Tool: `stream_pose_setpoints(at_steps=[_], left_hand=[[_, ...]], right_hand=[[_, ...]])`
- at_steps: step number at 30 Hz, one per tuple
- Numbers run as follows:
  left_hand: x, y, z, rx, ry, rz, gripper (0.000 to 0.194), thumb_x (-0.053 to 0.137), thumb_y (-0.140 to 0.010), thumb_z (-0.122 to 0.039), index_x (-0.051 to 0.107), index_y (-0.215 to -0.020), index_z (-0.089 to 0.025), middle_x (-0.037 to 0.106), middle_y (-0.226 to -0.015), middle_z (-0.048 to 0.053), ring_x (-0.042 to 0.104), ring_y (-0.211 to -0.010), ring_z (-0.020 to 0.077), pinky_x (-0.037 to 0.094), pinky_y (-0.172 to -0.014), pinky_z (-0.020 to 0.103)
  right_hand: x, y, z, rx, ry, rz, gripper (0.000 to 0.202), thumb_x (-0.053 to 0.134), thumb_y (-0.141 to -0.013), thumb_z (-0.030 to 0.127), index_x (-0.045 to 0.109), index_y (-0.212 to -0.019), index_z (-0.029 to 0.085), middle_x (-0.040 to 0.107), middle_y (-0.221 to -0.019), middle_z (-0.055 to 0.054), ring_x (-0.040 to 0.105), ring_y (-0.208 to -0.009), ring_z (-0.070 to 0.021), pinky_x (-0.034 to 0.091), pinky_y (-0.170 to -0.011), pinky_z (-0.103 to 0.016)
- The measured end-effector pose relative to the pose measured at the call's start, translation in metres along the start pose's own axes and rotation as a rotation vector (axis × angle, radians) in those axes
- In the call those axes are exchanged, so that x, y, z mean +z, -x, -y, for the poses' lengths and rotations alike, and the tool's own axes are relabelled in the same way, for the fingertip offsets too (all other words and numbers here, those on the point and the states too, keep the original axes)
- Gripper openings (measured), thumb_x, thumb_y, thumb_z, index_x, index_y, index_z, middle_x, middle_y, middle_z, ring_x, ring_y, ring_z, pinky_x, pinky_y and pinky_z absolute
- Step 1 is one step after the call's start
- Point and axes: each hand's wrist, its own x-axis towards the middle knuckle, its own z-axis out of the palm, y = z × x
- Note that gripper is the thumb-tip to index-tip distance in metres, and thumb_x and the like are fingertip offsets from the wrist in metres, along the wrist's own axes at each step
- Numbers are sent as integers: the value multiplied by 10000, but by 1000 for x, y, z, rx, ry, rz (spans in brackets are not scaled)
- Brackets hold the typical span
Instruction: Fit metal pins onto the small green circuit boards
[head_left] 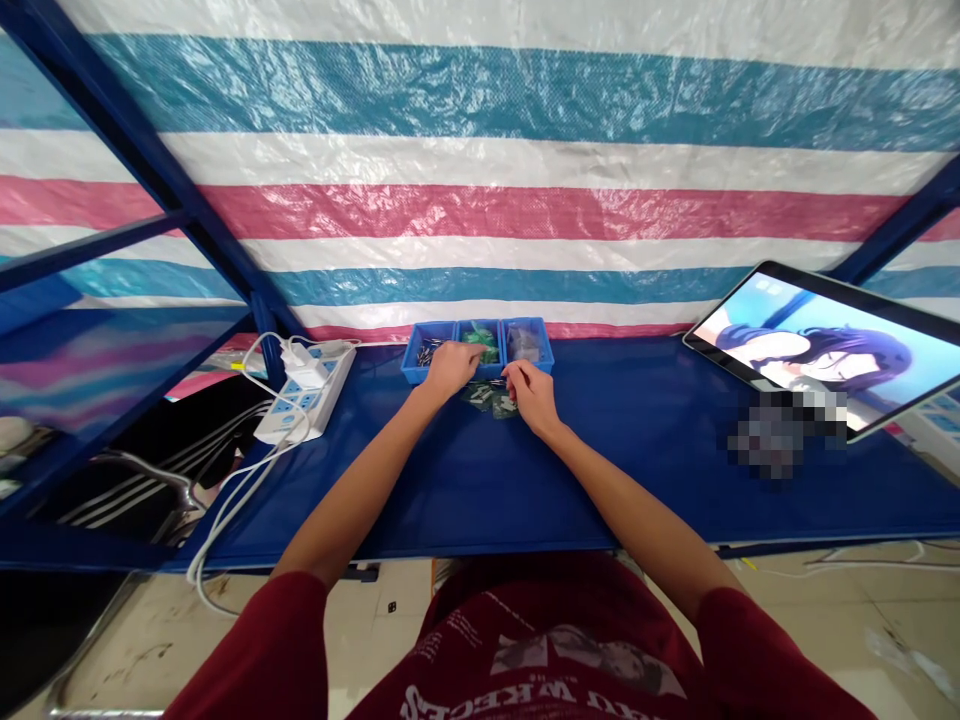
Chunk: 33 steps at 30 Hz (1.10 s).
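Three blue bins (409,362) stand joined in a row on the blue table. Small metallic pieces (427,352) lie in the left one, green pieces (480,337) in the middle one, and clear plastic-looking pieces (523,342) in the right one. My left hand (451,370) is over the front of the left and middle bins, fingertips together at the green pieces; what they grip is too small to name. In front of the right bin, my right hand (534,397) is closed in a pinch on something unclear. Between the hands lie small dark-green packets (491,399) with pale pieces.
On the left, a white power strip (328,393) with a plugged-in charger and white cables (259,478) runs to the table's front edge. A tilted screen (817,345) stands at the right, beside a blurred-out patch. A striped plastic sheet (525,210) hangs behind.
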Motion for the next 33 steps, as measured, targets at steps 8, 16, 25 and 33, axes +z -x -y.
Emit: stream_pose_setpoints(at_steps=[8,16,25,33], left_hand=[[0,2,0,22,14,153,381,397,-969,-406,704,-1095,-218,672,-1231,76,452,-1330,290,149,-1165,542],[-1,9,-4,-10,2,277,469,316,-992,-440,593,-1286,-203,526,-1413,112,285,-1431,326,102,-1145,620],[-32,33,-33,-48,88,-121,371,475,-942,-397,644,-1203,-193,611,-1306,110,539,-1231,285,378,-1062,434],[-25,58,-21,41,47,35,266,490,-932,-325,708,-989,-186,729,-994,52,677,-851,200,499,-783,289]], right_hand=[[1,1,-1,8,8,18,309,438,-910,425,589,-750,207,526,-600,27,509,-499,-113,415,-524,-231],[1,0,-4,12,33,34,300,439,-904,413,599,-758,205,533,-603,26,515,-514,-120,427,-538,-232],[-4,-5,-4,-50,433,-2,240,481,-892,309,629,-740,196,628,-686,-14,573,-650,-163,410,-662,-264],[-7,-6,0,115,942,265,187,568,-885,325,663,-992,205,685,-965,-55,626,-893,-198,437,-726,-269]])
